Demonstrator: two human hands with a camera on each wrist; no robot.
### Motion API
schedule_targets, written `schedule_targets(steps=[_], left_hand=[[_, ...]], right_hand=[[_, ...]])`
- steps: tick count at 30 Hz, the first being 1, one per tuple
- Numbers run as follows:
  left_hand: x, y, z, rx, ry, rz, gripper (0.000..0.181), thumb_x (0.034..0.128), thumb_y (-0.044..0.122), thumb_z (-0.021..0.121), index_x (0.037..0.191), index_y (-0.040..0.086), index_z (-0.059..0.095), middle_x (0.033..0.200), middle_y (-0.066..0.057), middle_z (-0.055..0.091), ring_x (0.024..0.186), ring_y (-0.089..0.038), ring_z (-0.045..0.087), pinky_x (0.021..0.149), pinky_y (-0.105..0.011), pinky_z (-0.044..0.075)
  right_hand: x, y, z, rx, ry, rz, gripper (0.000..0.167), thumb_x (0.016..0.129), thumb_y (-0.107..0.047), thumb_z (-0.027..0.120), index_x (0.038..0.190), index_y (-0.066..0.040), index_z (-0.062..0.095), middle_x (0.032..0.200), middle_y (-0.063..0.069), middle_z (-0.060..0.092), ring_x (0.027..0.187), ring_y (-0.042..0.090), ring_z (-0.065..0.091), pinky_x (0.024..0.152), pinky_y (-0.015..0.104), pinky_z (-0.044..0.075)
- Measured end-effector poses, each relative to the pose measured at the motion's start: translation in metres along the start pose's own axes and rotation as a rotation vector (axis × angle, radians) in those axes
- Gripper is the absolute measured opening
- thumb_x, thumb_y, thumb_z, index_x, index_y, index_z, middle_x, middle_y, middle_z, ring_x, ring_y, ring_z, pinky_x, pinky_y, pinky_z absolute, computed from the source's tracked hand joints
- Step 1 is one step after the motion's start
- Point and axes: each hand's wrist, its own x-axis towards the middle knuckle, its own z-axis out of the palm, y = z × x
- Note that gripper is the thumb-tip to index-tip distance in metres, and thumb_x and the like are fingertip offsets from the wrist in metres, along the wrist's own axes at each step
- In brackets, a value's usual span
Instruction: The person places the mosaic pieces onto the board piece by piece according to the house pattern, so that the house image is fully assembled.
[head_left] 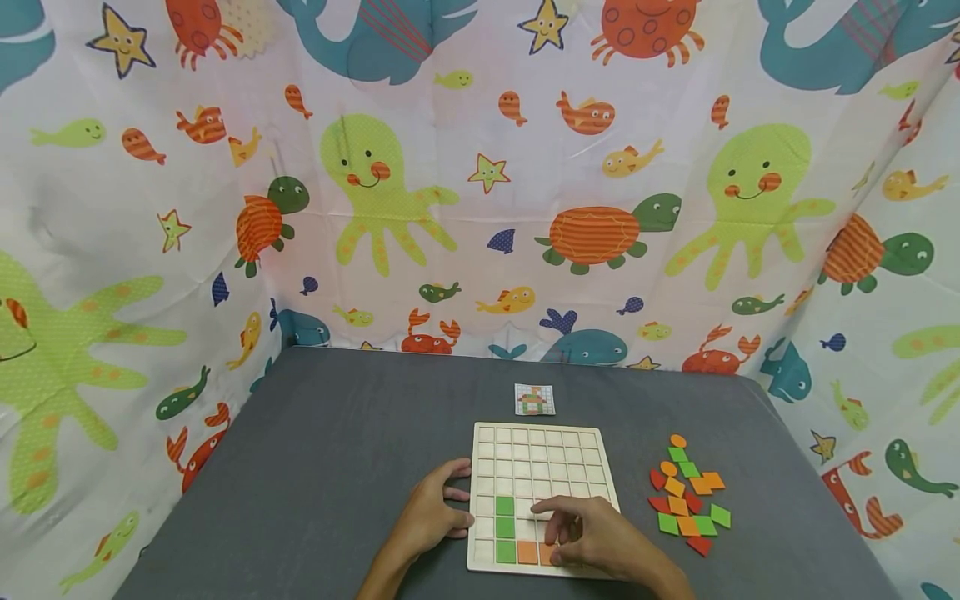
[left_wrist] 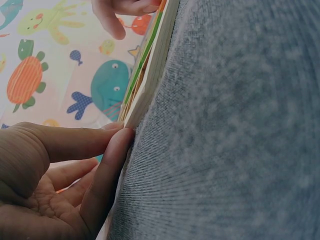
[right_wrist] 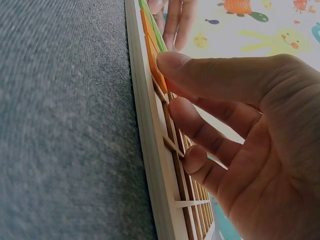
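Observation:
A wooden grid board (head_left: 540, 457) lies on the table. Green squares (head_left: 505, 527) fill part of one column. Beside the lowest green square sit two orange squares (head_left: 527, 553) in the front row. My left hand (head_left: 423, 512) touches the board's left edge, its thumb and a fingertip against the rim in the left wrist view. My right hand (head_left: 592, 537) is over the board's front right part. Its thumb (right_wrist: 175, 62) touches the outer orange square (right_wrist: 156, 70), and the other fingers are bent loosely over the grid.
Right of the board lie loose orange, green and red pieces (head_left: 688, 526) of several shapes. Behind the board is a small card (head_left: 534, 400) with a coloured grid picture. A sea-animal curtain (head_left: 465, 317) borders the grey table (head_left: 360, 417).

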Motion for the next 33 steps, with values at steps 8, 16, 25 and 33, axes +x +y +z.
schedule_targets(steps=[8, 16, 25, 33], left_hand=[[-0.001, 0.000, 0.000, 0.003, -0.001, 0.003, 0.083, 0.0733, -0.020, 0.080, 0.149, 0.002, 0.056, 0.146, -0.018, 0.059, 0.108, -0.028, 0.066, 0.059, -0.039, 0.065], [-0.001, 0.001, 0.001, 0.001, 0.001, 0.002, 0.083, 0.0732, -0.020, 0.080, 0.149, 0.002, 0.056, 0.146, -0.018, 0.059, 0.108, -0.028, 0.067, 0.059, -0.039, 0.065], [-0.002, 0.002, 0.000, -0.013, 0.003, 0.003, 0.083, 0.0733, -0.020, 0.080, 0.150, 0.002, 0.055, 0.146, -0.019, 0.059, 0.108, -0.027, 0.067, 0.058, -0.038, 0.065], [-0.002, 0.002, -0.001, -0.027, 0.005, 0.013, 0.084, 0.0724, -0.021, 0.080, 0.150, 0.002, 0.055, 0.146, -0.020, 0.059, 0.109, -0.029, 0.067, 0.058, -0.039, 0.065]], right_hand=[[-0.002, 0.002, -0.002, -0.033, 0.029, 0.005, 0.050, 0.085, -0.015, 0.089, 0.132, -0.013, 0.072, 0.091, -0.003, 0.075, 0.078, 0.005, 0.064, 0.067, 0.021, 0.054], [-0.007, 0.004, -0.014, -0.046, 0.124, -0.026, 0.053, 0.084, -0.018, 0.090, 0.133, -0.010, 0.071, 0.093, 0.001, 0.075, 0.082, 0.008, 0.066, 0.069, 0.024, 0.055], [-0.021, 0.007, -0.035, -0.066, 0.250, -0.025, 0.052, 0.088, -0.015, 0.086, 0.135, -0.003, 0.068, 0.098, 0.004, 0.075, 0.082, 0.007, 0.065, 0.069, 0.025, 0.055], [-0.036, 0.014, -0.055, -0.118, 0.398, 0.076, 0.055, 0.086, -0.017, 0.089, 0.136, -0.005, 0.069, 0.100, 0.003, 0.075, 0.087, 0.008, 0.066, 0.076, 0.026, 0.057]])
